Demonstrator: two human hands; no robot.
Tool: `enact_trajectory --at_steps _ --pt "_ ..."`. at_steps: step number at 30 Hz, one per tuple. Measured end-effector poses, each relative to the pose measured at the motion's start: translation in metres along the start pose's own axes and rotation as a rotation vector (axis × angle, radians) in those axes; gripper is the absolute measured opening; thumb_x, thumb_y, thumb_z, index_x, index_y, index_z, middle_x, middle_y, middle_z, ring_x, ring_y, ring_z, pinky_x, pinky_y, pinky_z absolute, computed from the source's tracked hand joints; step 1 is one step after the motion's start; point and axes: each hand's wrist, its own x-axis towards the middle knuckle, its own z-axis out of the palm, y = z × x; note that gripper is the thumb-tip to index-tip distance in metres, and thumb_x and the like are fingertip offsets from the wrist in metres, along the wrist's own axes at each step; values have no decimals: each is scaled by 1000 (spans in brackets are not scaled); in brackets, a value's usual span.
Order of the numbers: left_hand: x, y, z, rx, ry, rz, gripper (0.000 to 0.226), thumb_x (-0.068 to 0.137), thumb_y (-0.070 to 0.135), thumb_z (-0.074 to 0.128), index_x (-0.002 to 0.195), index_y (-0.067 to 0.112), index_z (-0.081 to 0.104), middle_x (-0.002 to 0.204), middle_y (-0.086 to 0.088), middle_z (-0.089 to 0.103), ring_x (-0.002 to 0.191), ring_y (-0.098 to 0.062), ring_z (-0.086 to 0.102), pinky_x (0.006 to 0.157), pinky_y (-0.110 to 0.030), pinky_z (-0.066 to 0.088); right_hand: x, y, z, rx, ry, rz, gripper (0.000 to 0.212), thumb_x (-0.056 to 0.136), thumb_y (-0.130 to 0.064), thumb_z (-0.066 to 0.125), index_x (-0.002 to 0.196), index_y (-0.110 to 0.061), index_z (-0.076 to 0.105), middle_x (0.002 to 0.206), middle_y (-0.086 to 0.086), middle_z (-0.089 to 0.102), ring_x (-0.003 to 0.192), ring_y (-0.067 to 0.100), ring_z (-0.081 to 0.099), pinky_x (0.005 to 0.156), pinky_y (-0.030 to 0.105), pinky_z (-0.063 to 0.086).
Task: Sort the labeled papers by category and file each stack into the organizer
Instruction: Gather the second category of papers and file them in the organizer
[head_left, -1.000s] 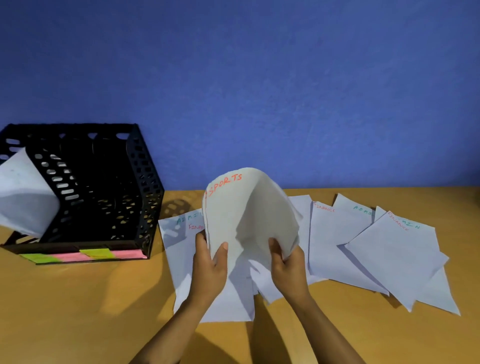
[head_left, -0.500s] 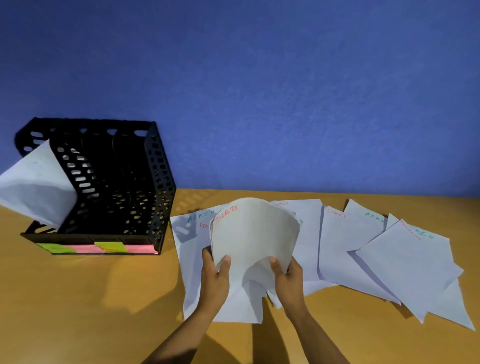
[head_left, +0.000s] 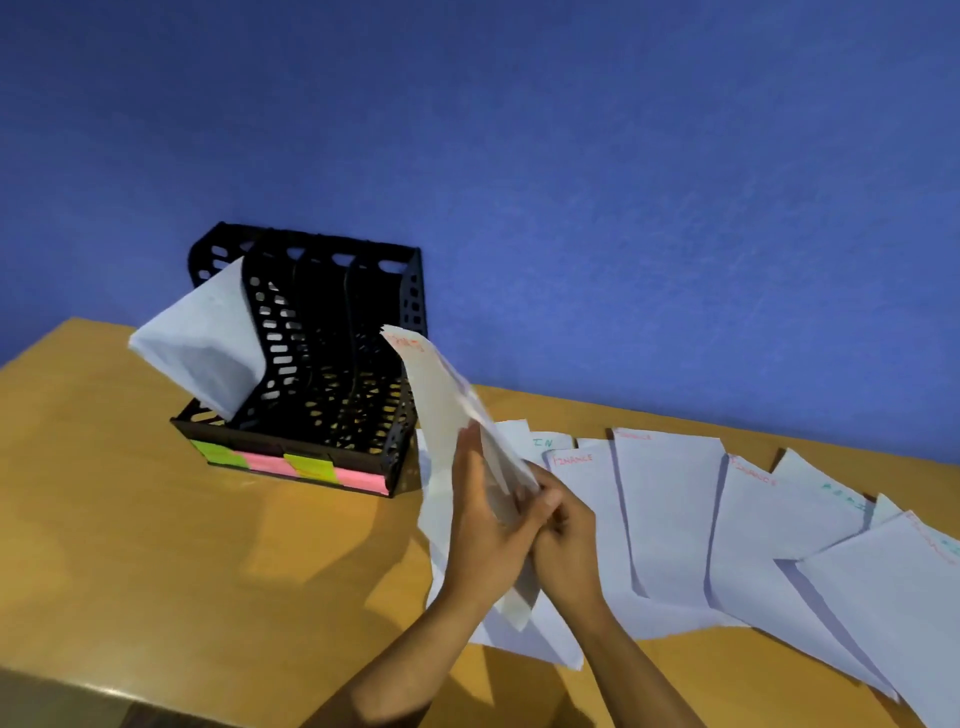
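Observation:
A stack of white papers (head_left: 439, 400) with red lettering at its top edge stands upright and edge-on, tilted toward the black organizer (head_left: 332, 374). My left hand (head_left: 485, 540) presses flat against the stack's left face. My right hand (head_left: 563, 540) grips its lower right side, fingers curled round the sheets. The organizer stands at the left against the wall, with green and pink sticky labels (head_left: 291, 465) along its front. One white sheet (head_left: 202, 338) leans out of its leftmost slot. Other labeled papers (head_left: 670, 519), some marked FINANCE in red, lie fanned out on the table to the right.
The wooden table (head_left: 156, 545) runs to a near-left edge at the bottom left. A blue wall (head_left: 571, 182) stands right behind the organizer and papers. More overlapping sheets (head_left: 883, 597) reach the frame's right edge.
The curved, face-on stack has been squared up and turned edge-on, now leaning toward the organizer. Both hands have closed together at its base. The view has shifted left.

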Motion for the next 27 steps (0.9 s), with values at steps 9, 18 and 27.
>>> enact_trajectory --at_steps 9,18,27 --pt "16 20 -43 -159 210 -21 74 85 65 54 148 42 25 146 18 45 134 0 43 111 -37 40 12 -25 55 -75 -301 -259 45 93 9 56 133 -11 60 133 -2 64 127 9 55 103 22 45" --pt "30 27 -99 -261 362 -30 35 97 54 41 125 41 58 117 22 67 114 4 59 92 -15 48 24 -36 101 -125 -505 -360 73 84 21 58 149 -5 36 157 8 35 146 18 29 117 32 30" --pt "62 30 -193 -229 426 -19 25 102 37 40 121 31 54 119 15 64 115 -5 60 93 -26 48 17 17 133 -414 -711 -134 90 83 -65 61 149 -54 0 158 -32 -6 147 -5 1 114 20 16"
